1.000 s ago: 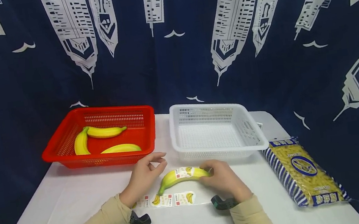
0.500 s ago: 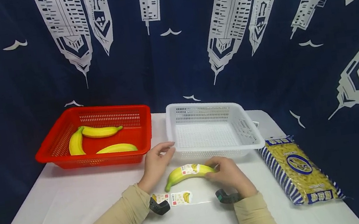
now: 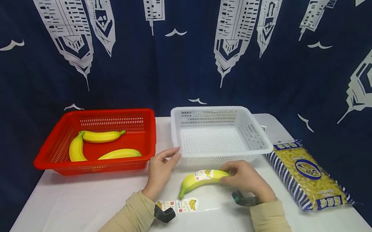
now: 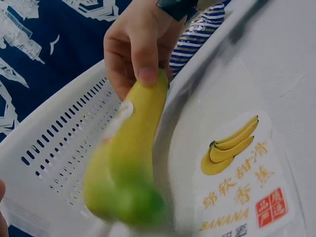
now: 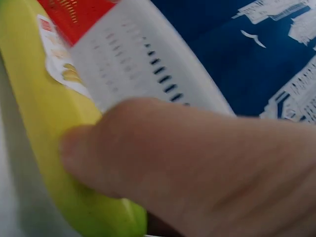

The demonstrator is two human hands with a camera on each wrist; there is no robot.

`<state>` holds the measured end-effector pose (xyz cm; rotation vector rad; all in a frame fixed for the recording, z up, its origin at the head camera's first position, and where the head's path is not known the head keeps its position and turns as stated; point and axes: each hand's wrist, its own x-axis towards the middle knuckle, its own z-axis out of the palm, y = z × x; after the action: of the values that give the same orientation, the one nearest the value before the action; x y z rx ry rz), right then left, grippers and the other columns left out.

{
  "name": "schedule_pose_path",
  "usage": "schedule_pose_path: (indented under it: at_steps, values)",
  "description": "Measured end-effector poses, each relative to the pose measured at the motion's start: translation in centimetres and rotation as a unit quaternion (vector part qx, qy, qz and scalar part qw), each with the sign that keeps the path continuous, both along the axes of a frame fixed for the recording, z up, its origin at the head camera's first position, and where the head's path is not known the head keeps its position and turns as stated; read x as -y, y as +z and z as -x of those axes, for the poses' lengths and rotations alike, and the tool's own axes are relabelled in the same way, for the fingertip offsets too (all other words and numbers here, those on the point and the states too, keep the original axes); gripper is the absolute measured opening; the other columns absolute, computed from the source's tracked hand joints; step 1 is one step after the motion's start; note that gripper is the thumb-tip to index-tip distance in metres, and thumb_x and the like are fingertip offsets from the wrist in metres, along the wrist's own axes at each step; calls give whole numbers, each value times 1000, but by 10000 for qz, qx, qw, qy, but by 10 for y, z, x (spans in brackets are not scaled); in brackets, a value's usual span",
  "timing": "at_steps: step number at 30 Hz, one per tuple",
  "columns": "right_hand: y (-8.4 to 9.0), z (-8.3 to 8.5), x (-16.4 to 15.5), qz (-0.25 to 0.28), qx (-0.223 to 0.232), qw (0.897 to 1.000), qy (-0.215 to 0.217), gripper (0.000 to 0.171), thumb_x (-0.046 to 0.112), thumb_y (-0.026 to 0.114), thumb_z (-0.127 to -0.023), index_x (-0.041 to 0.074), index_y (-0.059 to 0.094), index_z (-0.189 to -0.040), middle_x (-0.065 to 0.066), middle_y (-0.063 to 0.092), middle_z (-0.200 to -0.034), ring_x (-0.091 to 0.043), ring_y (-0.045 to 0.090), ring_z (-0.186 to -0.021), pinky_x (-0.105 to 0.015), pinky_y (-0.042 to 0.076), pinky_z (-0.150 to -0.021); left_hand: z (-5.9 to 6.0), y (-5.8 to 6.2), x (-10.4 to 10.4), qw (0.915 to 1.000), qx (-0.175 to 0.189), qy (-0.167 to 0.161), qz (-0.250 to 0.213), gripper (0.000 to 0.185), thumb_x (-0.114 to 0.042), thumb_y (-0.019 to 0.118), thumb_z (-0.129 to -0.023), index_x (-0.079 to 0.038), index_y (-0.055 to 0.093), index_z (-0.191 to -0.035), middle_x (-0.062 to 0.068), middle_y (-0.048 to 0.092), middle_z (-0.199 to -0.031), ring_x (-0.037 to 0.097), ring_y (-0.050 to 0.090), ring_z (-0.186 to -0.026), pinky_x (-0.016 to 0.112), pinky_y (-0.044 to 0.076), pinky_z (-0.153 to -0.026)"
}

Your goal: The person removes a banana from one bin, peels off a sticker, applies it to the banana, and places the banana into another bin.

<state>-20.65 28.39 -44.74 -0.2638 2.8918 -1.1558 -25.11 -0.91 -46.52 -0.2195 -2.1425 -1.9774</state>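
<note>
My right hand grips a yellow banana by its right end, and a white printed label sits on top of the peel. The banana's green tip points left, close over the table. In the right wrist view my thumb presses against the banana. My left hand holds nothing; its loosely bent fingertips are right at the front left corner of the white basket. Below the banana lies a strip of banana labels on clear backing, its left part hidden behind the left wrist camera.
A red basket at the back left holds several bananas. To the right lies a clear and blue-striped bag of pasta. A dark blue curtain with white building prints hangs behind the white table.
The right hand has carried the banana a little to the right. My left hand has moved right and away from me, up to the white basket's corner, then stayed there.
</note>
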Motion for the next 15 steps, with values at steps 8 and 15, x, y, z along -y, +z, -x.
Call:
schedule_pose_path:
  at_steps: [8, 15]
  values:
    - [43, 4, -16, 1209, -278, 9905, 597, 29, 15, 83, -86, 7, 76, -113, -10, 76, -105, -20, 68, -89, -29, 58, -72, 0, 3, 2, 9999, 101, 13, -43, 24, -22, 81, -90, -19, 81, -114, 1, 72, -85, 13, 50, -62, 19, 40, -53]
    - [97, 45, -5, 139, -831, 9957, -384, 33, 22, 79, -90, 5, 74, -117, -12, 74, -106, -24, 64, -89, -30, 52, -71, 4, -5, 0, 9992, -35, -199, -355, 23, -21, 81, -90, -17, 81, -112, 2, 67, -76, 12, 51, -60, 21, 40, -52]
